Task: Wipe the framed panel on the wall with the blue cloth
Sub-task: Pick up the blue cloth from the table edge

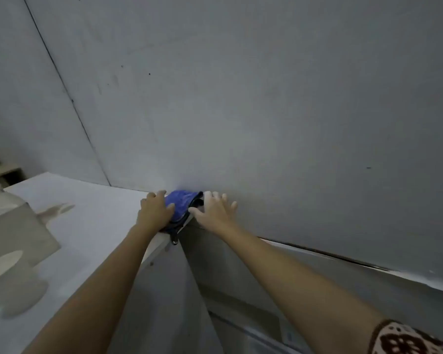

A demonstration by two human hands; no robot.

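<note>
The blue cloth (180, 205) lies bunched at the far corner of a white cabinet top (87, 226), right against the grey wall (266, 111). My left hand (155, 212) rests on its left side with fingers curled over it. My right hand (214, 210) is just to the cloth's right, fingers spread and flat against the wall, thumb touching the cloth's edge. A dark strap or loop (174, 238) hangs from the cloth over the cabinet edge. I cannot tell which surface is the framed panel; a white ledge (368, 267) runs along the wall at right.
A pale grey box-like object (16, 231) and a rounded pale shape (13, 284) sit on the cabinet top at left. A wooden shelf (3, 171) shows at the far left. A narrow gap drops between the cabinet side (164, 302) and the wall.
</note>
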